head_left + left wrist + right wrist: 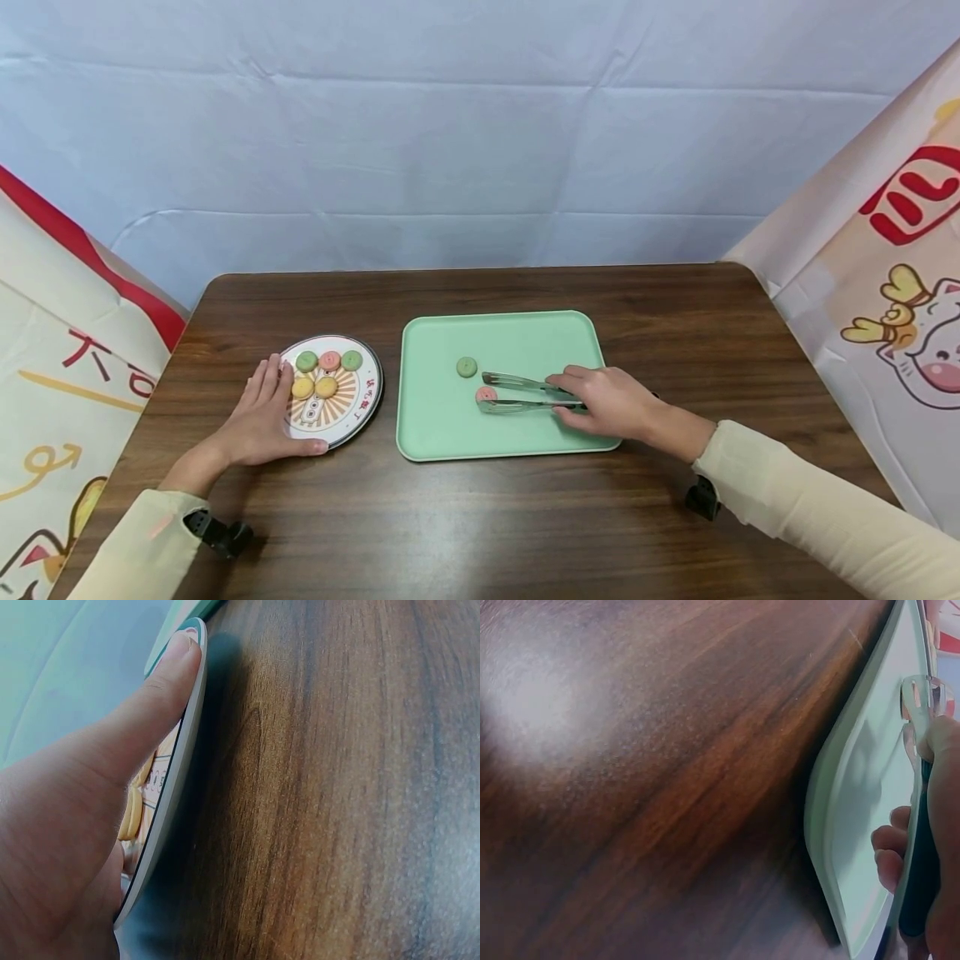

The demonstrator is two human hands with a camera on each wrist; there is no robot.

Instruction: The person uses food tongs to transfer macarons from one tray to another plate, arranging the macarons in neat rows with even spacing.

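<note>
My left hand (262,421) rests at the near left edge of a round patterned plate (360,414), fingers stretched along it. In the left wrist view the thumb (154,705) lies on the plate's rim. On the plate sit two green macarons, a pink macaron (329,360) and two yellow macarons (326,387). My right hand (607,402) grips metal tongs (517,407) with dark handles over a light green tray (525,333). The tongs' parted arms lie on either side of another pink macaron (487,393). A green macaron (467,367) sits behind it on the tray.
Both plate and tray stand on a dark wooden table (450,517). A pale cloth (480,133) hangs behind the table, and printed cloths (900,275) flank it.
</note>
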